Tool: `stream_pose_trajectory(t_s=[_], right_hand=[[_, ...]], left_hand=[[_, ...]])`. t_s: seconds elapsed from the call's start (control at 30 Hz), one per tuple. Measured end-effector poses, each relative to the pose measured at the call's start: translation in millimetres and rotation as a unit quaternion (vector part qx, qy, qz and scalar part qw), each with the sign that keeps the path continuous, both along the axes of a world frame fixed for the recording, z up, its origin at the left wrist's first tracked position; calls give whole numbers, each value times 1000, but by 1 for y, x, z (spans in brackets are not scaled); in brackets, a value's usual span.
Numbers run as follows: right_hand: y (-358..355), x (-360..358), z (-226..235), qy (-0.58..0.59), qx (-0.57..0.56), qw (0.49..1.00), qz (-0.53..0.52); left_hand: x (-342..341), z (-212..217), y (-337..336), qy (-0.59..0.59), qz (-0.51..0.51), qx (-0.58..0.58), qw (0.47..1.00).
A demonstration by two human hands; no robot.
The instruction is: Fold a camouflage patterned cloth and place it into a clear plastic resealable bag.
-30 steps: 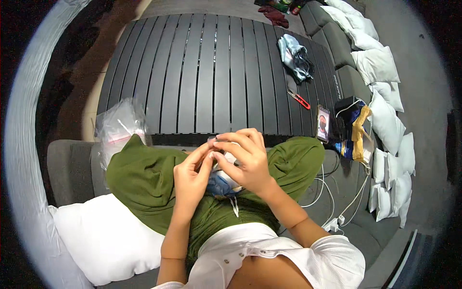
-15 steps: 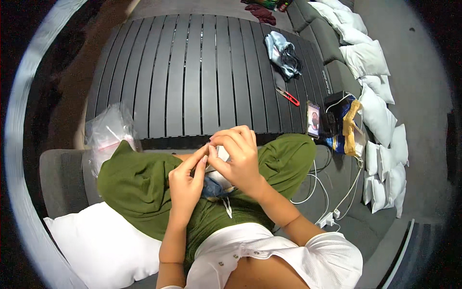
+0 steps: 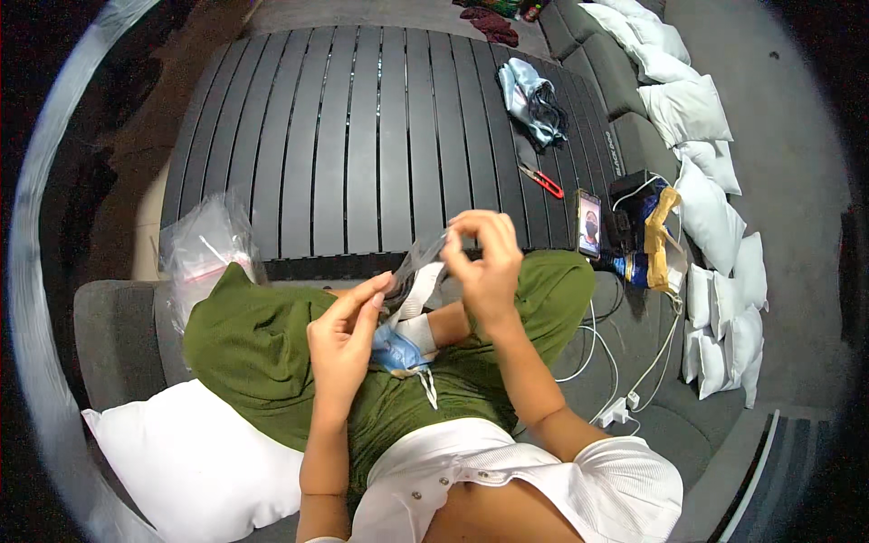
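Observation:
A thin, clear piece of plastic film (image 3: 419,257) stretches between my two hands above my lap. My left hand (image 3: 342,344) pinches its lower left end between thumb and forefinger. The upper right end is gripped in the curled fingers of my right hand (image 3: 490,267). Beneath the hands, a light blue fabric piece (image 3: 395,349) lies on my green trousers (image 3: 262,339), close to my white sock (image 3: 417,331).
A black slatted table (image 3: 362,145) stands ahead, bearing blue fabric (image 3: 532,104), red thread snips (image 3: 543,181) and a phone (image 3: 588,226) at its edge. Clear plastic bags (image 3: 213,240) lie at left. White cushions (image 3: 711,204) line the right; cables (image 3: 593,339) run beside my knee.
My right hand has moved up and to the right, away from my left. The clear film now shows stretched between them, and the blue fabric in my lap is more exposed.

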State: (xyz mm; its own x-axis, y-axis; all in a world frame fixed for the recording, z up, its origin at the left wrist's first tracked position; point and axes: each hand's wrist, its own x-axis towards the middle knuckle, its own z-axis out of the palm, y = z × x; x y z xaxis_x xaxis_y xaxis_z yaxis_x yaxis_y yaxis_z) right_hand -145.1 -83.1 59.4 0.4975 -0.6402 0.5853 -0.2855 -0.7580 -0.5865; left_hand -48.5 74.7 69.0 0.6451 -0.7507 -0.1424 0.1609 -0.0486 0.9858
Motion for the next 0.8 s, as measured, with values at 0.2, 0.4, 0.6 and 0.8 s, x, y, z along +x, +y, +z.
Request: stream_pose_trajectory(t_s=[0.2,0.4,0.6,0.8], right_hand=[[-54,-26,-42,-242,539,806,-31],[-76,-53,-88,-448,526,719,-80],[11,-16,-92,23,197,976,86],[19,-1,-158,248,29,962,114]], left_hand=[[13,18,17,29,85,-74,993],[30,38,38,-47,176,-97,978],[38,46,37,-122,221,-83,964],[26,42,20,-91,155,-100,979]])
